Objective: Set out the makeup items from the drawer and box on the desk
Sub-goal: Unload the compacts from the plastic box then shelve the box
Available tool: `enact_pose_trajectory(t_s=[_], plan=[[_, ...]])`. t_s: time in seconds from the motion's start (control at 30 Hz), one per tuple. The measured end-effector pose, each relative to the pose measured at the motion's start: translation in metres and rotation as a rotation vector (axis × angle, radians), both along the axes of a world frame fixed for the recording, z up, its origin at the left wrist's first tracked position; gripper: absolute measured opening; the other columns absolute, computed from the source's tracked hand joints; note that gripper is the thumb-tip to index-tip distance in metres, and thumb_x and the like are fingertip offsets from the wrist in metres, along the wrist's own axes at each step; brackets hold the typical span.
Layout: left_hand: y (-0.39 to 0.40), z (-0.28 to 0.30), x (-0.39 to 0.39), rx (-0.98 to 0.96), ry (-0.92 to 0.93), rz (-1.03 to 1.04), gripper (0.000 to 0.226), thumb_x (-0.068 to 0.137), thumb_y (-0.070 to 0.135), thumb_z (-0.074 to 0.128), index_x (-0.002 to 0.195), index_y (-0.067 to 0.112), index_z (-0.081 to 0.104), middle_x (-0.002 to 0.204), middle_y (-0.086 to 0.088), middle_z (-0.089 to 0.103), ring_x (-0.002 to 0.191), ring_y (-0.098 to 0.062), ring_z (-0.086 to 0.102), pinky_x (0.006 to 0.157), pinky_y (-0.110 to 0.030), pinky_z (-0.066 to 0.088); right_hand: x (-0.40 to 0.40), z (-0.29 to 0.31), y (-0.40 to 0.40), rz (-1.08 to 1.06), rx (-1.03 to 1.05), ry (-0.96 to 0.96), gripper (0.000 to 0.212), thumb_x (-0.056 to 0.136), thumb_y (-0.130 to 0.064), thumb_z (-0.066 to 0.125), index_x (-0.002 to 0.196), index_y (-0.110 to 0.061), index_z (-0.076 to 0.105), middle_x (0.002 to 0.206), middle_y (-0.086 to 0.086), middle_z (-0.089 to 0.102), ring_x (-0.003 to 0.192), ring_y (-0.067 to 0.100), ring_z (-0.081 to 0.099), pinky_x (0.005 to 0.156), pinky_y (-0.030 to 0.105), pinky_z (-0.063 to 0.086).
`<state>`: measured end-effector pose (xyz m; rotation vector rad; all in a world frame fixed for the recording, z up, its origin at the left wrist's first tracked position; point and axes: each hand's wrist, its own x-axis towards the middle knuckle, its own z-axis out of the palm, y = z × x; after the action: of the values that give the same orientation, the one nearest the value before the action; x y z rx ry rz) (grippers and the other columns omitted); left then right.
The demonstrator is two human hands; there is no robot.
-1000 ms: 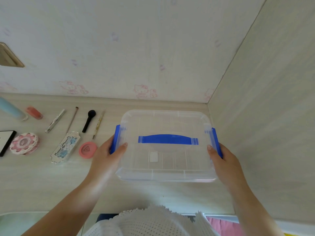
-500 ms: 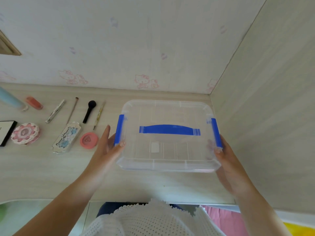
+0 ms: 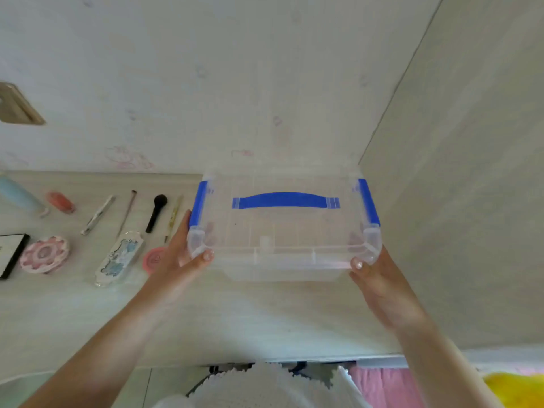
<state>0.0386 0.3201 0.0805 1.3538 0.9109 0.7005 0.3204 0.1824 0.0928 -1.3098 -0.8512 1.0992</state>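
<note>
**Inspector:** Clear plastic box [image 3: 284,231], blue latches and handle, lid on, held above the desk [image 3: 206,313] at the corner by the side panel. Nothing visible inside, so likely light; thin, stiff walls, smooth and probably slippery.

**Clerk:** Hold points?

**Inspector:** Head view: left hand [image 3: 184,254] grips the near left corner, right hand [image 3: 374,278] the near right, fingertips curled over the lid edge. I'd judge the handle or latch sides safer.

**Clerk:** Surface, room?

**Inspector:** Pale wood-grain desk against a printed wall. Left of the box, laid out: black brush [image 3: 156,212], pink compact [image 3: 153,259], ornate case [image 3: 120,257], flower palette [image 3: 44,254].
</note>
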Motion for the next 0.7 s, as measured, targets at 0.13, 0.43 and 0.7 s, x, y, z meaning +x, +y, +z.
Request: enact_pose_trajectory(t_s=[0.13,0.43,0.7], plan=[[0.024,0.033,-0.013,0.081,-0.138,-0.025,0.105,0.052,0.064,0.08,0.141,0.045,0.029,0.148,0.005,0.04,0.137,-0.022,0.038,0.108,-0.055,0.032,-0.017,0.047,0.02,-0.039,0.073,-0.147,0.083,0.06,-0.043,0.075,0.135,-0.03,0.04,0.122,-0.025,0.06,0.12,-0.003,0.051,0.095,0.018,0.043],[0.047,0.143,-0.029,0.504,-0.239,0.05,0.101,0.067,0.027,0.073,0.148,0.018,0.013,0.148,-0.008,0.037,0.136,-0.023,0.04,0.111,-0.054,0.028,-0.06,0.158,0.036,-0.085,0.342,-0.135,0.072,0.047,-0.063,0.08,0.114,-0.047,0.059,0.121,-0.015,0.065,0.116,0.007,0.059,0.1,0.04,0.04],[0.04,0.236,-0.037,0.708,-0.435,0.179,0.084,0.076,0.023,0.077,0.144,0.033,0.03,0.128,0.008,0.061,0.119,-0.002,0.055,0.095,-0.014,0.045,-0.082,0.24,0.033,-0.182,0.534,-0.413,0.068,0.072,-0.016,0.075,0.121,-0.054,0.047,0.119,-0.03,0.06,0.113,-0.011,0.053,0.088,0.016,0.046]])
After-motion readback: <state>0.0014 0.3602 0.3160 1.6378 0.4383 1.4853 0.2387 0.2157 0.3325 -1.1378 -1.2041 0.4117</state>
